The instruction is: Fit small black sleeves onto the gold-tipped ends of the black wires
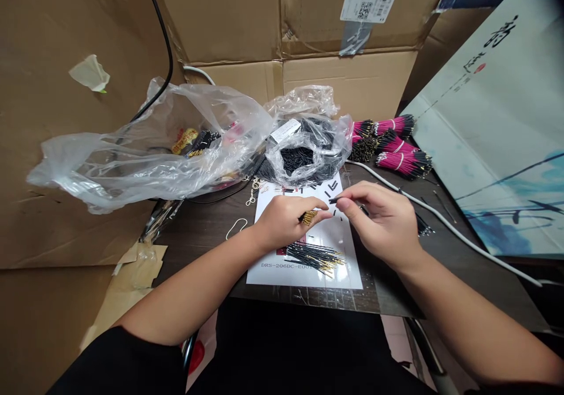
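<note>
My left hand is closed around a small bundle of black wires whose gold tips stick out between thumb and fingers. Close by on the right, my right hand pinches a short black tube between thumb and forefinger, near the left fingertips. Beneath the hands lies a white printed sheet, with a loose pile of black wires with gold tips on its front part. Several short black pieces are scattered over its far part. Behind them, an opened clear bag holds many small black tubes.
Bundles of pink and black wires lie at the back right. A large clear plastic bag spreads at the left. A white cable crosses the dark table. Cardboard stands behind, and a pale painted panel leans at right.
</note>
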`<action>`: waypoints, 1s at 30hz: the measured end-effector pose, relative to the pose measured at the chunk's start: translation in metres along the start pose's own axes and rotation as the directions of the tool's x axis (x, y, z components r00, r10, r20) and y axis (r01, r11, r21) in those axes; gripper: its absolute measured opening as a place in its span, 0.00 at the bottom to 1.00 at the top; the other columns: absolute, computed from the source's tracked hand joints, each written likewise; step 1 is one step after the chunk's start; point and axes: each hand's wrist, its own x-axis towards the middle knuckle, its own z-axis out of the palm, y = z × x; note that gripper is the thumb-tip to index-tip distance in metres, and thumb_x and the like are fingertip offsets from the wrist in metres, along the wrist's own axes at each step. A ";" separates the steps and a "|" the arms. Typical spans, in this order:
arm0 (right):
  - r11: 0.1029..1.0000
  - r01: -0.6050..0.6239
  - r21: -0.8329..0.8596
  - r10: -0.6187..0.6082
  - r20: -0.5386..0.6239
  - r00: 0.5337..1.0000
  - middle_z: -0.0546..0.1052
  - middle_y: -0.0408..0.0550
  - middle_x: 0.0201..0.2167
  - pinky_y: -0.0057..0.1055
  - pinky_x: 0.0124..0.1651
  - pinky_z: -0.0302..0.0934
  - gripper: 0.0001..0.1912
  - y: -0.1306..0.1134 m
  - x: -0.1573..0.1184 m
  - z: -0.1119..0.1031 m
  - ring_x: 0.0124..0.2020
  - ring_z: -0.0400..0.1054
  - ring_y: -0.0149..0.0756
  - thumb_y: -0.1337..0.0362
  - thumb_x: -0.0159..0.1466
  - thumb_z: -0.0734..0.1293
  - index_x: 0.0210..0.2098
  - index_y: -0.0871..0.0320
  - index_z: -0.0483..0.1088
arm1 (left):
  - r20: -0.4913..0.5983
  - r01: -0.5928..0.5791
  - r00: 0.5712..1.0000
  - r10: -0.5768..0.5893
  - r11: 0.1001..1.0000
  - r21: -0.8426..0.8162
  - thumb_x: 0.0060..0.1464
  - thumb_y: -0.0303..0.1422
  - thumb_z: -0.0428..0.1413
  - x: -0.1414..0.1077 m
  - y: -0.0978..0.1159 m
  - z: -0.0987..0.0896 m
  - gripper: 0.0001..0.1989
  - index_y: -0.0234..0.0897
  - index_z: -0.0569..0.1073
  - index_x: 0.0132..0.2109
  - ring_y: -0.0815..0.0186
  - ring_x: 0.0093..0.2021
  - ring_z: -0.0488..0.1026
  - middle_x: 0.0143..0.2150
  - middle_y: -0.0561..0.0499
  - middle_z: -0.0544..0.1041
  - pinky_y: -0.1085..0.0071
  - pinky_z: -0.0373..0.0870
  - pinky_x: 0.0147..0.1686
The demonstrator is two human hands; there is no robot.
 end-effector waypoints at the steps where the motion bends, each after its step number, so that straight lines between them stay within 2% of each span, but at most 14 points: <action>1: 1.000 0.007 0.016 -0.008 0.019 1.000 0.76 0.43 0.32 0.29 0.38 0.63 0.04 -0.002 -0.001 0.001 0.34 0.68 0.29 0.71 0.60 0.68 0.34 0.57 0.72 | 0.013 0.002 1.000 -0.002 1.000 0.012 0.61 0.40 0.52 0.000 0.000 0.000 0.13 0.35 0.76 0.40 0.71 0.32 0.76 0.34 0.52 0.80 0.76 0.67 0.33; 4: 0.999 0.008 0.050 -0.012 0.064 0.998 0.76 0.43 0.32 0.30 0.39 0.63 0.04 -0.004 -0.002 0.004 0.34 0.68 0.29 0.71 0.61 0.67 0.35 0.57 0.72 | 0.043 0.002 0.999 -0.003 1.000 0.017 0.62 0.40 0.50 0.000 0.001 0.001 0.15 0.34 0.75 0.37 0.70 0.31 0.75 0.31 0.51 0.79 0.76 0.66 0.32; 12: 0.998 0.010 0.054 -0.014 0.075 0.997 0.75 0.43 0.31 0.29 0.38 0.63 0.03 -0.005 -0.003 0.005 0.33 0.68 0.28 0.71 0.61 0.67 0.35 0.58 0.71 | 0.054 0.004 0.999 -0.005 1.000 0.009 0.61 0.42 0.52 0.000 0.002 0.001 0.15 0.34 0.74 0.38 0.72 0.28 0.71 0.29 0.52 0.77 0.76 0.62 0.29; 21: 0.997 0.069 0.022 -0.071 0.094 0.993 0.75 0.44 0.31 0.29 0.38 0.63 0.04 -0.005 -0.003 0.005 0.33 0.68 0.29 0.72 0.60 0.67 0.35 0.58 0.71 | 0.130 0.060 0.990 -0.048 0.995 -0.084 0.60 0.44 0.52 0.000 0.003 0.000 0.16 0.34 0.73 0.39 0.72 0.27 0.68 0.28 0.53 0.74 0.76 0.61 0.30; 25: 0.997 0.082 0.013 -0.083 0.114 0.990 0.75 0.45 0.32 0.29 0.38 0.63 0.04 -0.004 -0.001 0.003 0.33 0.68 0.30 0.72 0.61 0.67 0.35 0.58 0.71 | 0.188 0.141 0.976 -0.107 0.974 -0.178 0.59 0.44 0.53 0.003 0.006 -0.002 0.16 0.34 0.72 0.34 0.74 0.25 0.63 0.24 0.56 0.69 0.76 0.58 0.28; 30: 0.996 0.090 0.004 -0.090 0.167 0.982 0.75 0.45 0.31 0.30 0.37 0.63 0.03 -0.005 0.002 -0.001 0.33 0.68 0.31 0.70 0.62 0.66 0.35 0.58 0.71 | 0.349 0.314 0.916 -0.200 0.898 -0.309 0.59 0.45 0.52 0.006 0.009 -0.004 0.19 0.33 0.68 0.29 0.75 0.23 0.60 0.20 0.58 0.63 0.76 0.56 0.25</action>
